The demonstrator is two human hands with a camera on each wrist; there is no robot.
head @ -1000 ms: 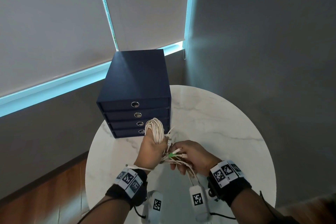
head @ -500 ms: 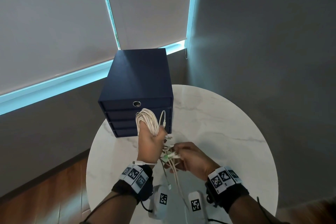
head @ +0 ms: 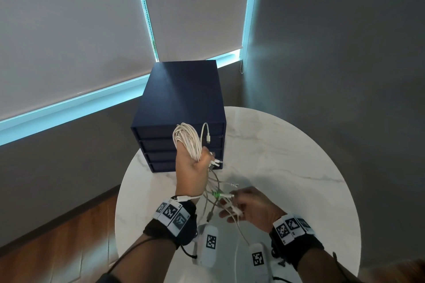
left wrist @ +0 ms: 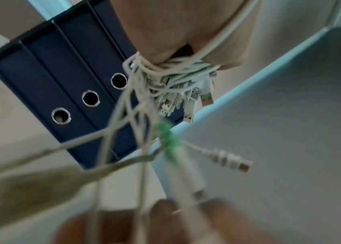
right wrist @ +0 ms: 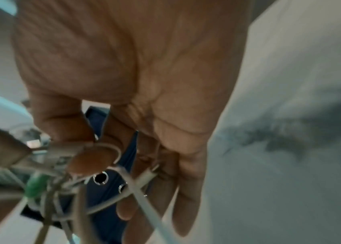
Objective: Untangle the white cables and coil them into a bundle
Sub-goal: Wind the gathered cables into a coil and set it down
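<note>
My left hand (head: 193,167) is raised above the table and grips a coil of white cables (head: 186,139) whose loops stick up past the fist. Several USB plugs (left wrist: 188,100) hang below the fist in the left wrist view. Loose cable ends with a green-marked connector (head: 216,195) trail down to my right hand (head: 248,208). In the right wrist view its thumb and forefinger (right wrist: 90,156) pinch a white cable end (right wrist: 61,148) while the other fingers stay extended. One free plug (head: 208,139) curls over the coil.
A dark blue drawer box (head: 181,112) with ring pulls stands at the back left of the round white marble table (head: 287,167), just behind the coil. Grey walls and window blinds (head: 80,30) lie beyond. Wooden floor (head: 69,232) shows at lower left.
My left hand has lifted the coil higher, in front of the drawer box. The strands between the hands have drawn out longer, and my right hand has stayed low, still pinching the cable ends.
</note>
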